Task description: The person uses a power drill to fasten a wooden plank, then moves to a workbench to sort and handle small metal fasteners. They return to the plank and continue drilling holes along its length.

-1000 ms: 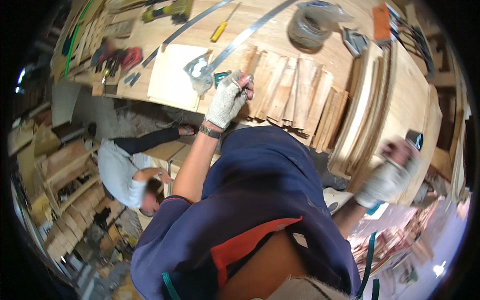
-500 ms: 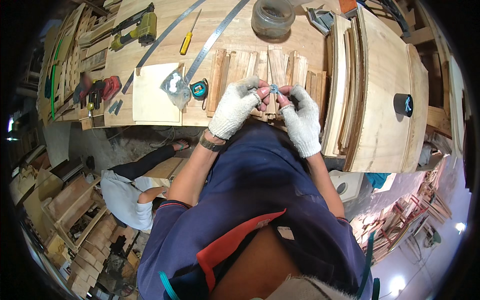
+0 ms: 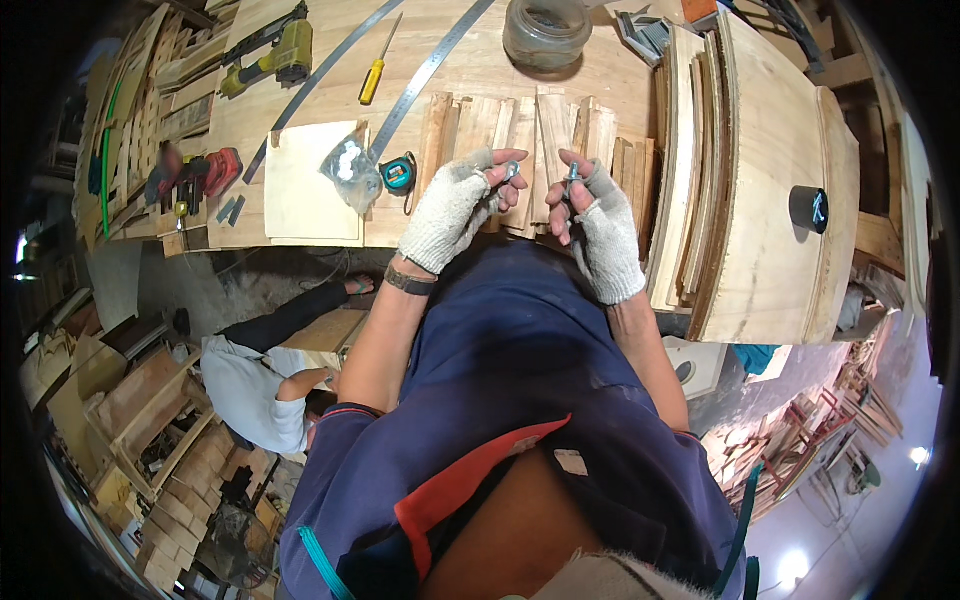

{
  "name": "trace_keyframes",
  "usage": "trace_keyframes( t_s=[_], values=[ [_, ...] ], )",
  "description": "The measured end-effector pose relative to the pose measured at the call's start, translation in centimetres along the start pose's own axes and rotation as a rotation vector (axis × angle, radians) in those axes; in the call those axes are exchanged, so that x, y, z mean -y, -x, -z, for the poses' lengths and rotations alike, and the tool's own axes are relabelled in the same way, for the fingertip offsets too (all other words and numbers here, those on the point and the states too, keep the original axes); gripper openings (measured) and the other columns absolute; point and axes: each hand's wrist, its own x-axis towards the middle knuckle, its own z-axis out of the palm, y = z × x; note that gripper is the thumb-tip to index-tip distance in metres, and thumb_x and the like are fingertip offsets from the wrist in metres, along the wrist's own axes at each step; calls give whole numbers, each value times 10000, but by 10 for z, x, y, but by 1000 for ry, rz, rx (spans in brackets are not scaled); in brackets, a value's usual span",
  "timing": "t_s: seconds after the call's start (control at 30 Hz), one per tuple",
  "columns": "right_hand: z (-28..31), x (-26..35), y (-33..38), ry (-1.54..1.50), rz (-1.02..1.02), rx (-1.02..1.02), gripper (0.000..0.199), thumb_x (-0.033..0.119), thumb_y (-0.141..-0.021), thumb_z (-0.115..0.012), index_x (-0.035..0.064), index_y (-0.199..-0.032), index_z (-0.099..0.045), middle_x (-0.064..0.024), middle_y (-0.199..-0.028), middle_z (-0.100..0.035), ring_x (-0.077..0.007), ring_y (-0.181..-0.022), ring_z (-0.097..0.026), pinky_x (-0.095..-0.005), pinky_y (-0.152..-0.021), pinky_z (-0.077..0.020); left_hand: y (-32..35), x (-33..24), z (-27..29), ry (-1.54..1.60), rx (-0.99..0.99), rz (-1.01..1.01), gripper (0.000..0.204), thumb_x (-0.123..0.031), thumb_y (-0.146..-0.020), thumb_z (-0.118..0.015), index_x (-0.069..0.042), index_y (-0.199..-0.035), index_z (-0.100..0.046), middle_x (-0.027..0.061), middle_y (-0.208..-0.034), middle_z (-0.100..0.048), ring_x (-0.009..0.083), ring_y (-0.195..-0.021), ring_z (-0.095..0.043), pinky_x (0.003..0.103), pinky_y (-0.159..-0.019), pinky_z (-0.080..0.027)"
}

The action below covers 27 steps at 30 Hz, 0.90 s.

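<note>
My left hand [image 3: 452, 212], in a fingerless white knit glove, pinches a small shiny metal piece [image 3: 513, 170] between thumb and forefinger; its exact shape is too small to tell. A short, narrow metal piece like a bolt [image 3: 573, 172] stands upright in the fingertips of my right hand [image 3: 603, 228], gloved the same way. The hands are a little apart, above a row of short wooden strips [image 3: 480, 125] at the bench's near edge. Left of my left hand lie a teal tape measure [image 3: 398, 177] and a clear plastic bag [image 3: 352, 170] with white bits inside.
On the wooden bench [image 3: 330, 100] are a yellow screwdriver [image 3: 372, 82], a metal ruler [image 3: 425, 85], a nail gun [image 3: 285, 58], a red-and-black power tool [image 3: 215, 175] and a cloudy jar [image 3: 546, 38]. Stacked boards [image 3: 765, 190] rise at right. Another person [image 3: 255, 385] crouches at lower left.
My hands were together at one small round metal piece; now they have drawn apart, each with a metal piece in its fingers.
</note>
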Motion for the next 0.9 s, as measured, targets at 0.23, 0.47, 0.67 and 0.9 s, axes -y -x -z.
trace_keyframes(
  t_s=[0.23,0.47,0.67,0.9],
  values=[
    [-8,16,20,209,117,-89,249,212,-1054,-619,14,-1184,-539,-159,-1053,-741,-129,-740,-690,-233,-584,-515,0,6,-3,-108,-160,12,276,-205,-998,-702,13,-1164,-668,70,-930,-708,118,-779,-654,244,-680,-521],
    [-4,77,65,426,548,-524,168,28,-901,-756,-1,-1060,-712,-15,-928,-661,-87,-846,-614,-246,-788,-511,-22,20,14,-103,84,114,195,-195,-1026,-666,-7,-1042,-613,87,-931,-679,134,-723,-621,261,-657,-513],
    [4,79,91,368,502,-833,206,73,-903,-780,-29,-1058,-690,-39,-889,-670,-97,-802,-640,-231,-719,-519,-28,16,13,-109,213,171,169,-163,-1016,-669,-7,-1006,-606,89,-876,-678,127,-689,-614,266,-641,-504],
    [115,115,102,799,487,-1053,146,98,-910,-777,6,-979,-689,21,-802,-621,-60,-697,-543,-229,-633,-452,-12,22,15,-139,107,121,173,-141,-1000,-686,15,-1028,-617,89,-875,-675,129,-680,-611,269,-630,-497]
  ],
)
